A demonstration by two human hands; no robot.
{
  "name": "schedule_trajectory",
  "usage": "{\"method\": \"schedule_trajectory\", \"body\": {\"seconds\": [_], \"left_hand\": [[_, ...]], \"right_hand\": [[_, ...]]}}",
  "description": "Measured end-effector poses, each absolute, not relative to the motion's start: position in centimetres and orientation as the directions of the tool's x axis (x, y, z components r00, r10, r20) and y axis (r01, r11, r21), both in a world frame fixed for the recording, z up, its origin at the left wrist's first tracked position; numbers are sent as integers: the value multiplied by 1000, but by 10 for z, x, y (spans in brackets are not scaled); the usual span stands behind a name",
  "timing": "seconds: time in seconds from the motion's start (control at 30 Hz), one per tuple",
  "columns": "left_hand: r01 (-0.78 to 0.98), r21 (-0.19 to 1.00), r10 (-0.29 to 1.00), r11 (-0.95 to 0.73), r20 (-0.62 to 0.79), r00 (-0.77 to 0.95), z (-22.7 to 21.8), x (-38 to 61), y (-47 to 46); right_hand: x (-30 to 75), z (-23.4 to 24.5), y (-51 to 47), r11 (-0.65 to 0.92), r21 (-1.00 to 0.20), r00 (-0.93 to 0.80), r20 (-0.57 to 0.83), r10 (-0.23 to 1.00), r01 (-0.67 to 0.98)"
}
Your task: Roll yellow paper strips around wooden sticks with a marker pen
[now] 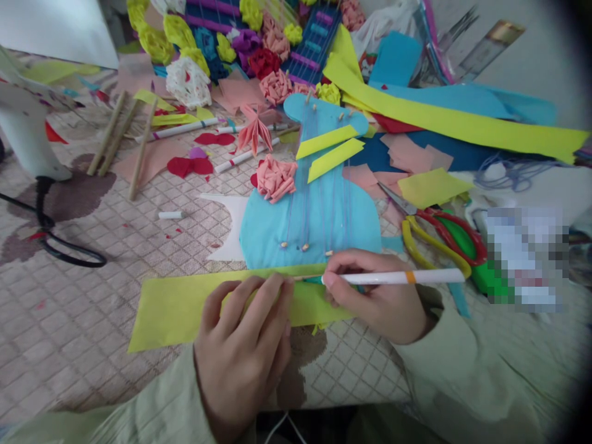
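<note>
L hand [245, 339] rests closest to near edge of tabletop [83, 296], on yellow-green paper strip [171, 308] parallel to that edge; fingers bent, closed on end of thin stick [298, 279]. R hand [377, 299]: fingers gripping white marker [393, 277] w/ orange band; green end points L, at stick; exact nib contact unclear. Thin stick thus sits btwn hands, above strip.

Next row: light-blue cutout [272, 225], just beyond strip, laced w/ strings on small pegs. Scissors [432, 222], w/ red & yellow handles, lie R of cutout, twd tabletop's R edge. Small white cap [171, 215] lies L of cutout.

Further: pink rosette [276, 177] on cutout's upper L margin; wooden sticks [111, 132] twd far L corner; long yellow strip [444, 117] twd far R corner; white paper flower [188, 82] & others twd far edge.
</note>
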State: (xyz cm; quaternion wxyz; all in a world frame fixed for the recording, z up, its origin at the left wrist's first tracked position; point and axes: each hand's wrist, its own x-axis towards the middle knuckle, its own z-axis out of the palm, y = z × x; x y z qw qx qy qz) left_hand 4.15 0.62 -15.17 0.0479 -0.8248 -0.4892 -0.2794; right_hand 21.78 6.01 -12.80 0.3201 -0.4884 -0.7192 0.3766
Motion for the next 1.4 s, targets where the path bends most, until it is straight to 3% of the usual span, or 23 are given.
{"method": "schedule_trajectory", "body": {"seconds": [0.1, 0.17, 0.27, 0.37, 0.53, 0.83, 1.0, 1.1, 1.23, 1.4], "left_hand": [[832, 196, 781, -519, 505, 368, -152, 41, 6], [834, 198, 784, -516, 502, 365, -152, 41, 5], [839, 198, 787, -508, 502, 358, -154, 41, 5], [838, 198, 782, -508, 515, 352, -154, 41, 4], [834, 209, 775, -510, 532, 341, -153, 42, 4], [818, 201, 759, -539, 538, 367, -154, 41, 4], [811, 193, 754, -552, 531, 387, -154, 40, 5], [809, 184, 747, -558, 536, 393, -155, 39, 5], [803, 180, 743, -568, 531, 407, -155, 37, 5], [799, 191, 748, -571, 522, 410, -154, 37, 5]], "right_hand": [[220, -129, 60, 225, -889, -324, 92, 941, 400], [225, -129, 60, 197, -943, -278, 121, 953, 267], [235, -124, 63, 235, -972, -108, 231, 967, 22], [243, -115, 70, 301, -950, 96, 292, 951, -88], [250, -108, 80, 397, -912, 220, 368, 903, -106], [249, -114, 79, 349, -931, 159, 331, 930, -109], [250, -113, 80, 475, -877, 335, 426, 840, -74], [251, -112, 80, 447, -894, 379, 404, 833, -29], [249, -114, 79, 422, -905, 321, 384, 866, -54], [242, -120, 73, 328, -940, 102, 319, 942, -95]]}}
